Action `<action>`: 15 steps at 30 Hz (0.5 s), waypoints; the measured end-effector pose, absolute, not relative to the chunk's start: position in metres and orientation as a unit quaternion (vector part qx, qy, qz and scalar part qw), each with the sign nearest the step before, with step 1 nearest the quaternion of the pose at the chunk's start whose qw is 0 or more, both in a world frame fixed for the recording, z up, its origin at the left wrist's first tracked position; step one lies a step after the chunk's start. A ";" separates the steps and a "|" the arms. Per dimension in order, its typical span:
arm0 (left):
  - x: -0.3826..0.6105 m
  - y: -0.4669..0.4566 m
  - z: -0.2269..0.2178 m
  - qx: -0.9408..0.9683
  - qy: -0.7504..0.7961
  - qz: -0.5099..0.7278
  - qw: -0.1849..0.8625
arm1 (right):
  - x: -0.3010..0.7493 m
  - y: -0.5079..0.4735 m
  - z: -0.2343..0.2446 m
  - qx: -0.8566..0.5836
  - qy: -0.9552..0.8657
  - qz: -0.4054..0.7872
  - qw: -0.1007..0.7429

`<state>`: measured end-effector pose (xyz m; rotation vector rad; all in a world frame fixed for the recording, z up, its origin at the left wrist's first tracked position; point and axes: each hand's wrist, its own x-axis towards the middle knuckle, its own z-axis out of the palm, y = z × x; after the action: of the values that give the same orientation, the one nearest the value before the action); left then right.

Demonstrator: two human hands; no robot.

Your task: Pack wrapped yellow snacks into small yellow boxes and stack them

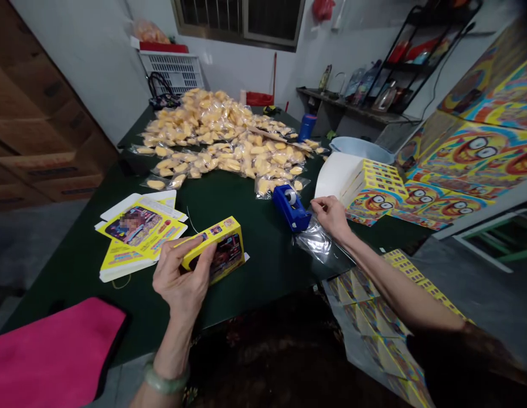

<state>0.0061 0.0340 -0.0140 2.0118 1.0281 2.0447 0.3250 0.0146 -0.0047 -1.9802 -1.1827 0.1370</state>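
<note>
My left hand is closed around a small yellow printed box, tilted just above the dark green table. Beside it lie flattened yellow box blanks with white flaps. My right hand has thumb and forefinger pinched together at the cutter end of a blue tape dispenser. Whatever is between those fingertips is too small or clear to make out. Under that hand is crumpled clear plastic. Beyond the dispenser spreads a large heap of yellow pieces in clear packets.
Printed yellow cartons stand at the right, with taller stacks behind. A light-blue basin and a blue bottle are farther back. Brown cartons rise at the left. Pink fabric is at the near left corner.
</note>
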 end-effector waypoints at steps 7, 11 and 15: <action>0.005 0.038 -0.013 0.664 0.323 0.672 0.046 | 0.340 0.043 -0.003 -0.798 -0.427 0.226 0.359; 0.005 0.038 -0.013 0.667 0.320 0.671 0.042 | 0.328 0.045 -0.002 -0.793 -0.362 0.277 0.404; 0.005 0.038 -0.014 0.666 0.320 0.673 0.041 | 0.314 0.038 -0.007 -0.771 -0.303 0.294 0.477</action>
<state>0.0048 0.0381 -0.0138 2.0381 0.9793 2.0601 0.3137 0.0377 -0.0065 -1.8826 -0.7412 0.7185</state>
